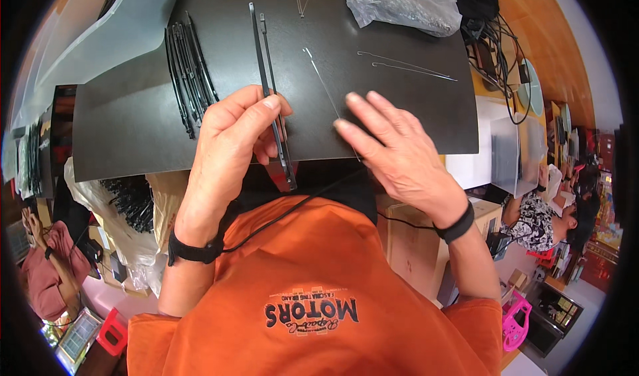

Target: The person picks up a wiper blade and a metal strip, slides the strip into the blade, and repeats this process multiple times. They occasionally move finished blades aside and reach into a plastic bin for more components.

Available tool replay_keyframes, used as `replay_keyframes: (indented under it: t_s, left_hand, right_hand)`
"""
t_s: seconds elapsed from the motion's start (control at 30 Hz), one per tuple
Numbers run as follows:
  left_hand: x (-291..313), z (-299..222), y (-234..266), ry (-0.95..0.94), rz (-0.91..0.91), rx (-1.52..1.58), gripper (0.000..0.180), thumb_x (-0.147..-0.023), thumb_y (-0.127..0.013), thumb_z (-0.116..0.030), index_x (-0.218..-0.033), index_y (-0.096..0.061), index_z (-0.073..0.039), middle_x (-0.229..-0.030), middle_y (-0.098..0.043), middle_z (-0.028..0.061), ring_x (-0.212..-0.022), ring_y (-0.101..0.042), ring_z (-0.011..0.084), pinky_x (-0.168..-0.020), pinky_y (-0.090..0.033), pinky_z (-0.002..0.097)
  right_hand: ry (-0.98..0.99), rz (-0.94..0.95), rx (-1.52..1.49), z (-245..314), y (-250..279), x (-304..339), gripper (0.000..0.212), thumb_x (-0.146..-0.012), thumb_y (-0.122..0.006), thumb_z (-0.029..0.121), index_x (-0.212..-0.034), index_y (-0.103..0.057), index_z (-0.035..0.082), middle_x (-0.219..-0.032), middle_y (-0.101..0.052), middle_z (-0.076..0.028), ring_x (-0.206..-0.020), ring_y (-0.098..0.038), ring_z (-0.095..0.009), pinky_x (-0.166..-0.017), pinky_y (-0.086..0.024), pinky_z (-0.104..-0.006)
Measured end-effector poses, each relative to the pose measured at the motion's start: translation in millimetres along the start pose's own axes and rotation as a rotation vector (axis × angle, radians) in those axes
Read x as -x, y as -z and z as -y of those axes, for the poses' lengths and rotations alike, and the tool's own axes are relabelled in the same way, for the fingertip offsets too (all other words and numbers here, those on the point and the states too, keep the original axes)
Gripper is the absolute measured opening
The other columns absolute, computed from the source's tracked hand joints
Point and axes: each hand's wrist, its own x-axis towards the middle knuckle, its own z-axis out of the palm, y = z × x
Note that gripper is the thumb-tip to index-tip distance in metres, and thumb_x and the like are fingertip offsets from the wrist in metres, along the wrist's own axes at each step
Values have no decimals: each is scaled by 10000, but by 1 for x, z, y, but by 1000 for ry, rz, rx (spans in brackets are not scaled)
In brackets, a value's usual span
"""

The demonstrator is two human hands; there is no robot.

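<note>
My left hand (241, 124) is closed around two long, thin black strips (263, 63), which slant up and away over the dark table. Their near ends reach past the table's front edge. My right hand (401, 146) hovers or rests at the front edge with its fingers stretched out. Its index fingertip meets a thin metal wire (322, 81) with a small hooked far end; whether it presses on the wire I cannot tell. To the right lie more hooked wires (406, 68). A bundle of similar black strips (186, 73) lies left of my left hand.
The dark table (126, 119) carries a clear plastic bag (403, 6) at the far right and a translucent bin (110, 36) at the far left. Below its left edge, a bag holds many black strips (130, 199). Cables (496, 56) hang at right. Other people sit on both sides.
</note>
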Motion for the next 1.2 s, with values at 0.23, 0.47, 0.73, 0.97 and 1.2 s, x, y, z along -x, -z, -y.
replay_keyframes:
  t_s: [0.23, 0.47, 0.73, 0.97, 1.2]
  left_hand:
    - [4, -1, -6, -40, -29, 21, 148, -894, -566, -206, -916, -587, -61, -708, -583, -10, -536, -497, 42, -493, -396, 174]
    - [5, -4, -5, -88, -4, -55, 177, -901, -570, -220, -878, -606, -48, -742, -591, -16, -584, -495, 36, -529, -389, 171]
    - [12, -12, -2, -170, 114, -194, 213, -915, -559, -207, -907, -632, -6, -796, -615, 3, -787, -532, 61, -741, -411, 209]
    - [20, -19, -9, -7, 266, -146, 238, -910, -582, -211, -840, -622, 12, -803, -603, 10, -787, -509, 76, -738, -398, 219]
    - [19, -14, -12, -193, 171, -29, 207, -895, -594, -192, -869, -633, 10, -791, -580, -11, -744, -485, 72, -721, -374, 200]
  right_hand:
    - [164, -187, -15, -4, -26, 13, 327, -763, -606, 49, -1089, -603, 34, -1187, -585, -112, -1068, -572, -278, -832, -447, -366]
    - [-266, -692, -789, 18, 7, 0, 133, -929, -511, 43, -1022, -564, -35, -966, -649, -160, -807, -659, -200, -739, -525, -290]
    - [-552, -679, -1353, 5, 18, -25, 290, -990, -443, 261, -948, -546, -7, -861, -658, -155, -707, -654, -170, -605, -474, -219]
    - [-560, -551, -1447, 13, 15, -35, 219, -967, -499, 223, -965, -554, 11, -866, -659, -131, -704, -644, -144, -579, -466, -214]
    - [-572, -629, -1450, 24, 4, -39, 199, -958, -520, 209, -916, -563, 19, -776, -638, -73, -597, -563, -81, -535, -435, -195]
